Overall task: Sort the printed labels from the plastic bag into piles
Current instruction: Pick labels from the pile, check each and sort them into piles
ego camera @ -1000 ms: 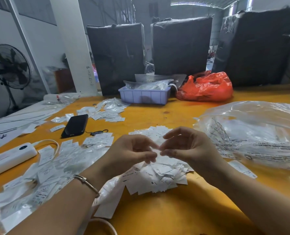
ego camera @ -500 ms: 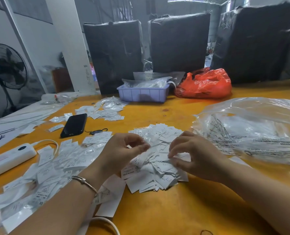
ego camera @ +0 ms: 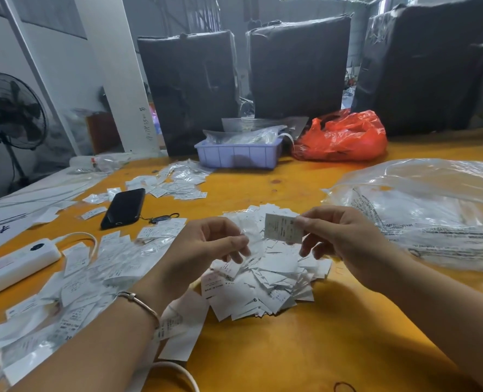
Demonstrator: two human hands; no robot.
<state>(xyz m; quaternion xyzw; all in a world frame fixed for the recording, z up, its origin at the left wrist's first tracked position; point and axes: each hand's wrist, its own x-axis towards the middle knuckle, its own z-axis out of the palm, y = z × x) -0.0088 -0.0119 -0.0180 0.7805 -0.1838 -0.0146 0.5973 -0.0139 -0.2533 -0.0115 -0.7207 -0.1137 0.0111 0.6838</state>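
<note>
My right hand (ego camera: 344,239) pinches one small white printed label (ego camera: 283,229) by its right edge and holds it up over the middle pile of loose labels (ego camera: 271,281) on the orange table (ego camera: 291,352). Just left of it, my left hand (ego camera: 203,247) has its fingers curled, with the thumb pressed to the fingertips on what looks like a thin clear sleeve. A wide spread of labels in shiny sleeves (ego camera: 93,273) lies under my left forearm. To the right, a large clear plastic bag (ego camera: 421,213) holds more printed material.
A black phone (ego camera: 124,207) and a white power bank (ego camera: 17,264) lie at the left, and a smaller label pile (ego camera: 178,182) sits beyond them. A lavender tray (ego camera: 234,157), a red bag (ego camera: 344,137) and black wrapped bundles (ego camera: 189,89) line the far edge.
My hands have risen off the middle pile and drawn apart. The right hand now holds a single label up, facing me.
</note>
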